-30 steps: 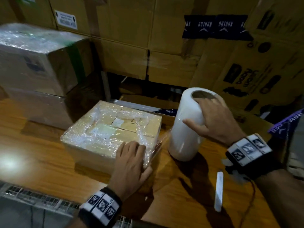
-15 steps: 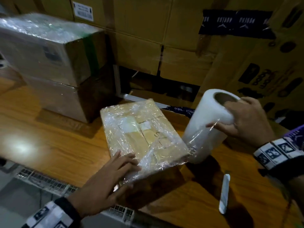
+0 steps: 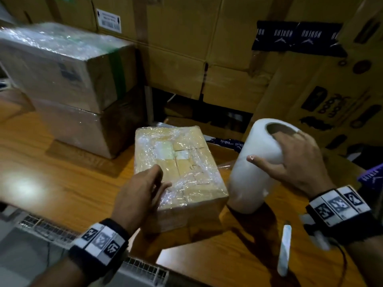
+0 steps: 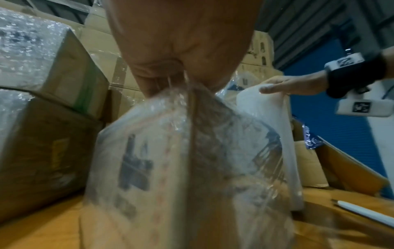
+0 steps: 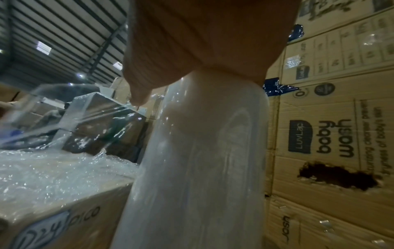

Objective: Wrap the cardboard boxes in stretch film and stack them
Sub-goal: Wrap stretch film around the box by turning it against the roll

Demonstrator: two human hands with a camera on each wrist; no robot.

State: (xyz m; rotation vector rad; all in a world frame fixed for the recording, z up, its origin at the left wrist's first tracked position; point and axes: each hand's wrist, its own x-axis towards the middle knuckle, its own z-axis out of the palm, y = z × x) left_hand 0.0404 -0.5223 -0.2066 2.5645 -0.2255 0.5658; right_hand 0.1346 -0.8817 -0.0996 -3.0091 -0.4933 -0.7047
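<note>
Resting on the near top corner of the film-covered cardboard box (image 3: 178, 164), the left hand (image 3: 141, 195) lies with fingers loosely extended on the wrap, the box sitting on the wooden table (image 3: 62, 183). The right hand (image 3: 296, 162) grips the top of the upright stretch film roll (image 3: 255, 162) just beside the box, fingers curled into its core. Two wrapped boxes (image 3: 78, 90) are stacked behind, to the left.

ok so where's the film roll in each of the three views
Head: film roll right of centre, standing on the table, right hand on top.
Left wrist: right of middle, behind the wrapped box.
Right wrist: centre, filling the frame.
Shared landmark: the wrapped box.
</note>
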